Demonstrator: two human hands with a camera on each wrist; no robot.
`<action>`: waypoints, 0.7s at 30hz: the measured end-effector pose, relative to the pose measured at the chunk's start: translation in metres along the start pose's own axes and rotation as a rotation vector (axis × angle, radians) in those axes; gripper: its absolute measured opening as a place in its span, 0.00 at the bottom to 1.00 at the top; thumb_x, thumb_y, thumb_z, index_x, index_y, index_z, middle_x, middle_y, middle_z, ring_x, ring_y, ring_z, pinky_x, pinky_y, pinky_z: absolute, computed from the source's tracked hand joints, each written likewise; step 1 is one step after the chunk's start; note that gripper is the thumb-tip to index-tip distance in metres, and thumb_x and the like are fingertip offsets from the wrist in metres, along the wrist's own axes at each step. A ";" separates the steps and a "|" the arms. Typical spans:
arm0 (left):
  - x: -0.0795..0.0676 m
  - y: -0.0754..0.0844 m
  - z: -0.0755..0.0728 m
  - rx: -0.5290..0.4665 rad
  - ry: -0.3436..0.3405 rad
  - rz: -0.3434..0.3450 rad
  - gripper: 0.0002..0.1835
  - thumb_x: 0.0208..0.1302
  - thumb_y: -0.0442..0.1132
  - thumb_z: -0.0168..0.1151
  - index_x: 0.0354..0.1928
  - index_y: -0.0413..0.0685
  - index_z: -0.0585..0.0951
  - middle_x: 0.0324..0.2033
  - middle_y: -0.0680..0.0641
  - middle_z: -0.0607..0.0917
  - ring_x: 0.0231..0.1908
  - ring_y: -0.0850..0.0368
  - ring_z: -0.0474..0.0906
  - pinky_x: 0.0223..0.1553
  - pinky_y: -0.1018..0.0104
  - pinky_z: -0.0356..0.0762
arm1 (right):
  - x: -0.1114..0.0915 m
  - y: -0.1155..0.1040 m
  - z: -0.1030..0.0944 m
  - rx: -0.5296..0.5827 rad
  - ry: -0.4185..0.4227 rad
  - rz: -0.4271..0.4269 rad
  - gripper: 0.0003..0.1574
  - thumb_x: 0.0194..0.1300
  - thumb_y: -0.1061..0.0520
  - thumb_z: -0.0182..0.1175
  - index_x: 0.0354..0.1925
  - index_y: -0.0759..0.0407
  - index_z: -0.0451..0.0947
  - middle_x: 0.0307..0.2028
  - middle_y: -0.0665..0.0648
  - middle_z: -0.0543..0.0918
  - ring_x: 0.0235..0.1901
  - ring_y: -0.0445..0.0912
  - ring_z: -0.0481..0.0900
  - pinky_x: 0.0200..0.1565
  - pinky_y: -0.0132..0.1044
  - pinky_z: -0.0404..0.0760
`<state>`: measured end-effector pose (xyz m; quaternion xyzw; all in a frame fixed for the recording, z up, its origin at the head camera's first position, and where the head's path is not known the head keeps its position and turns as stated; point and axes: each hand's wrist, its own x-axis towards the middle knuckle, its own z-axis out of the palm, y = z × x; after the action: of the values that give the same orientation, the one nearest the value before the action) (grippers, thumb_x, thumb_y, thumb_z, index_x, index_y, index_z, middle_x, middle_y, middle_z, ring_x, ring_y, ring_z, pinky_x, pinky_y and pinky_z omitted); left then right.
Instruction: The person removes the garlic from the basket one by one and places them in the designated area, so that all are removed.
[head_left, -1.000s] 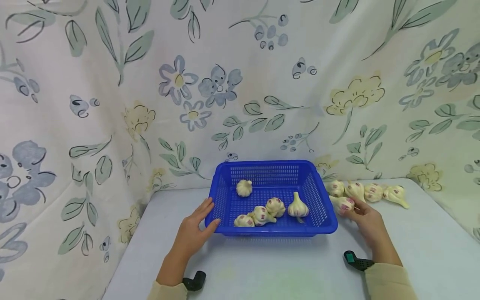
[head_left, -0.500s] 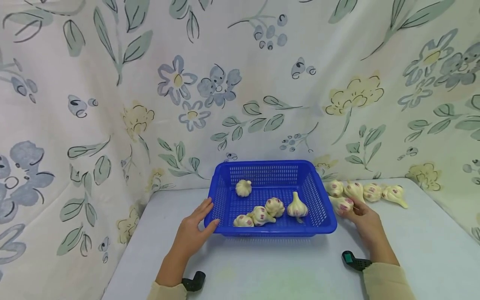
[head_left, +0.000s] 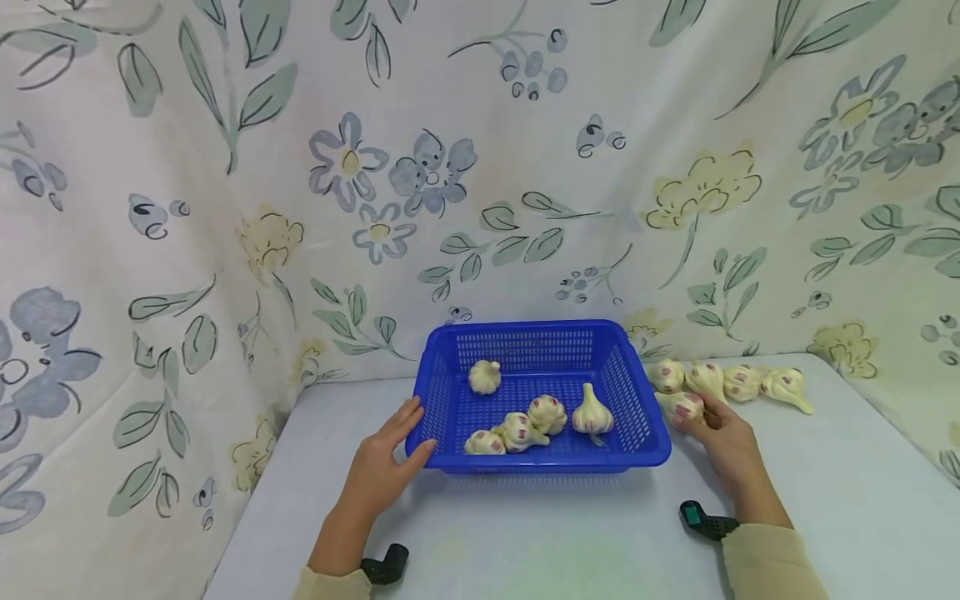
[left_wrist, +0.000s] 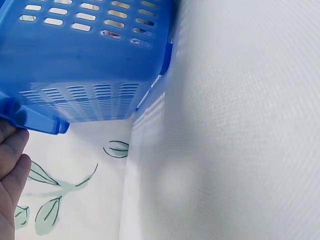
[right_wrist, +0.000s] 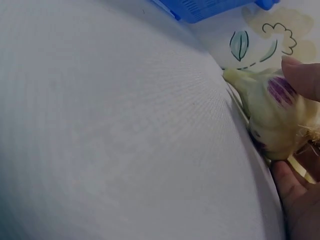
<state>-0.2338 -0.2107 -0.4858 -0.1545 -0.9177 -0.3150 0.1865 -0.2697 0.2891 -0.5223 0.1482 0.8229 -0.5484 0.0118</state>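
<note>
A blue plastic basket [head_left: 536, 460] stands on the white table, with several garlic bulbs [head_left: 519, 431] lying inside. At its left side my left hand [head_left: 386, 467] touches the rim, fingers extended along the edge and thumb at the front corner. The left wrist view shows fingertips [left_wrist: 19, 137] right at the basket's rim. To the right of the basket, my right hand [head_left: 729, 442] pinches a purple-streaked garlic bulb [head_left: 681, 407] between thumb and fingers. Its stem points left, toward the basket. In the right wrist view this bulb [right_wrist: 275, 115] sits low, close to the tabletop.
Behind the held bulb, several more garlic bulbs [head_left: 742, 383] lie in a row near the table's back edge. A floral curtain [head_left: 480, 167] hangs behind the white table [head_left: 510, 542]. Small black devices are strapped at both wrists.
Very little differs. The head view has shifted slightly, while the left hand stays at the basket rim and the right hand stays on the garlic bulb.
</note>
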 end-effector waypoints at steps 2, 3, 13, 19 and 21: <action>0.000 0.000 0.000 0.000 0.000 -0.001 0.31 0.64 0.52 0.66 0.66 0.47 0.75 0.69 0.52 0.71 0.68 0.49 0.68 0.63 0.49 0.70 | 0.001 0.000 0.001 -0.008 0.000 -0.007 0.62 0.60 0.34 0.65 0.79 0.48 0.43 0.76 0.68 0.49 0.74 0.68 0.48 0.69 0.67 0.55; 0.000 -0.001 0.000 0.000 0.001 -0.001 0.31 0.64 0.52 0.66 0.66 0.47 0.75 0.69 0.52 0.71 0.68 0.49 0.68 0.63 0.49 0.70 | 0.001 0.001 0.001 -0.011 -0.001 -0.012 0.61 0.61 0.34 0.65 0.79 0.49 0.43 0.76 0.68 0.49 0.74 0.67 0.48 0.69 0.67 0.55; 0.000 -0.001 -0.001 -0.020 -0.014 -0.011 0.32 0.65 0.53 0.65 0.67 0.47 0.74 0.69 0.52 0.71 0.69 0.49 0.67 0.63 0.49 0.69 | 0.005 0.004 0.002 -0.028 0.019 -0.023 0.59 0.62 0.35 0.64 0.79 0.49 0.45 0.76 0.67 0.49 0.74 0.67 0.48 0.70 0.65 0.57; 0.000 0.000 0.000 -0.015 -0.010 -0.010 0.32 0.64 0.53 0.65 0.67 0.47 0.74 0.69 0.52 0.71 0.69 0.49 0.68 0.63 0.49 0.69 | 0.004 0.004 0.002 -0.028 0.028 -0.018 0.59 0.62 0.35 0.64 0.78 0.49 0.45 0.76 0.67 0.51 0.74 0.66 0.50 0.70 0.64 0.58; 0.000 -0.001 0.000 -0.012 -0.007 -0.004 0.32 0.64 0.52 0.65 0.67 0.47 0.74 0.69 0.52 0.71 0.69 0.49 0.68 0.63 0.49 0.69 | 0.004 0.004 0.002 -0.028 0.031 -0.018 0.59 0.62 0.34 0.64 0.78 0.49 0.45 0.76 0.67 0.51 0.74 0.66 0.51 0.69 0.64 0.58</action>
<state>-0.2345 -0.2110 -0.4860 -0.1548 -0.9167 -0.3204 0.1817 -0.2726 0.2894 -0.5274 0.1490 0.8319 -0.5346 -0.0037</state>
